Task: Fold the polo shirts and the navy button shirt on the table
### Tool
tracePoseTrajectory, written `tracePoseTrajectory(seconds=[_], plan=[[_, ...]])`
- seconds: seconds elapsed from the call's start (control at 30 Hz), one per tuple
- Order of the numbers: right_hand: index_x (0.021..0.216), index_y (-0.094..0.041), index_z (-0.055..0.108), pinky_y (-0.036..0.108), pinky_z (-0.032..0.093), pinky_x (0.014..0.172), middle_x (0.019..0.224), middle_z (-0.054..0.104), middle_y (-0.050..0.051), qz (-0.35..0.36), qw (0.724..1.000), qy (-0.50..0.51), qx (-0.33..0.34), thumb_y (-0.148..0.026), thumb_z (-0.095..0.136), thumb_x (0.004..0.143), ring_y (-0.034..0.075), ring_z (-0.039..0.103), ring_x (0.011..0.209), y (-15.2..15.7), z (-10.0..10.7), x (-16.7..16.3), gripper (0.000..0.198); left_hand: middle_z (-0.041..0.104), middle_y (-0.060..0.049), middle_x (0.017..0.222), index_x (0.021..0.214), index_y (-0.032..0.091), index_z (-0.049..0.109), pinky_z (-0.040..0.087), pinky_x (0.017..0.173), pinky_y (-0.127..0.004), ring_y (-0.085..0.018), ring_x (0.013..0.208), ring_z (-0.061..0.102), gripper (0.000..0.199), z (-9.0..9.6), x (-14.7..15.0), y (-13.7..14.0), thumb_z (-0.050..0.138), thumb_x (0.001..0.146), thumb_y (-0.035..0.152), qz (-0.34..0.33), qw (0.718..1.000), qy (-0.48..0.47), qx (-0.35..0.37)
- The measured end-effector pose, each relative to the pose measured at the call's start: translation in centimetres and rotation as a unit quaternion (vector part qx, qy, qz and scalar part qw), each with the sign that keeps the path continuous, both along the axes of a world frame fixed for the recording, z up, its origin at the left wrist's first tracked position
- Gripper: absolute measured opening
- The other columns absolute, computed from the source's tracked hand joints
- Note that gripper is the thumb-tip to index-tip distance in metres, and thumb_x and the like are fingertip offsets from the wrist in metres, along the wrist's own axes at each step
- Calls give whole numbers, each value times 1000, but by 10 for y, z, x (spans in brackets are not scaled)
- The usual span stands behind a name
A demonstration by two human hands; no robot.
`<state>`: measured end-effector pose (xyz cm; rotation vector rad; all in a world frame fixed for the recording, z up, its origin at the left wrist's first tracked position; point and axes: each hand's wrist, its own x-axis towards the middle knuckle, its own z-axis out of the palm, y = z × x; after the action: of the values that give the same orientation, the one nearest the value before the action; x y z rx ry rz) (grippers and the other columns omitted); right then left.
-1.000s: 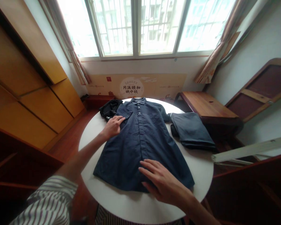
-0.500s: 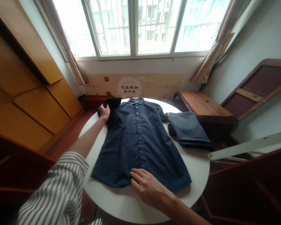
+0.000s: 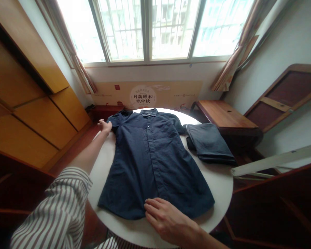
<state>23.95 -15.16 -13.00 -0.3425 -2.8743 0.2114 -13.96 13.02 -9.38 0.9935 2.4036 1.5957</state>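
Note:
A dark blue button-front shirt [image 3: 134, 148] lies face up on a round white table [image 3: 103, 152], its collar at the far side and its hem near me. At the far left, my left hand [image 3: 106, 127] is closed on the edge of the shirt's sleeve, which is drawn out sideways. My right hand [image 3: 168, 219] grips the middle of the bottom hem; its thumb is hidden beneath. A folded dark grey garment [image 3: 209, 141] rests to the right of the shirt, overhanging the table's edge. Some black cloth [image 3: 125, 112] shows behind the left sleeve.
A brown wooden bench [image 3: 228, 112] stands behind the table on the right. Yellow-brown cabinets [image 3: 41, 117] line the left wall. A pale bar [image 3: 269, 160] reaches in from the right close to the table's edge. Windows and a printed board [image 3: 168, 91] are at the back.
My left hand has moved left and slightly nearer, off the black cloth, drawing the sleeve outward. The shirt's hem and my right hand have shifted slightly toward me.

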Motion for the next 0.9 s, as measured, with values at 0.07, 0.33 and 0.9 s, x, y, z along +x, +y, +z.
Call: tracePoseTrajectory(seconds=[0.07, 0.33, 0.9], plan=[[95, -14, 64, 32, 50, 86, 101, 68, 10, -1, 1000, 2, 2, -17, 53, 98, 20, 60, 102, -2, -1, -1, 11, 53, -21, 127, 119, 11, 57, 40, 104, -49, -34, 125, 48, 43, 0, 17, -4, 61, 77, 14, -45, 989, 141, 2], [110, -8, 64, 31, 51, 94, 117, 68, 16, -3, 999, 36, 24, -16, 51, 98, 23, 60, 112, -9, -2, -5, 20, 41, -15, 154, 143, 14, 49, 24, 118, -46, -29, 143, 34, 52, -39, 86, -17, 40, 100, 41, -411, 779, 436, -187], [98, -18, 73, 25, 49, 88, 104, 72, 7, -387, 919, 37, -66, -28, 56, 94, 18, 67, 95, 252, 66, 67, 20, 63, -9, 135, 124, 19, 67, 28, 117, -43, -23, 130, 54, 38, -68, 85, -28, 47, 96, 37, -350, 843, 398, -96]])
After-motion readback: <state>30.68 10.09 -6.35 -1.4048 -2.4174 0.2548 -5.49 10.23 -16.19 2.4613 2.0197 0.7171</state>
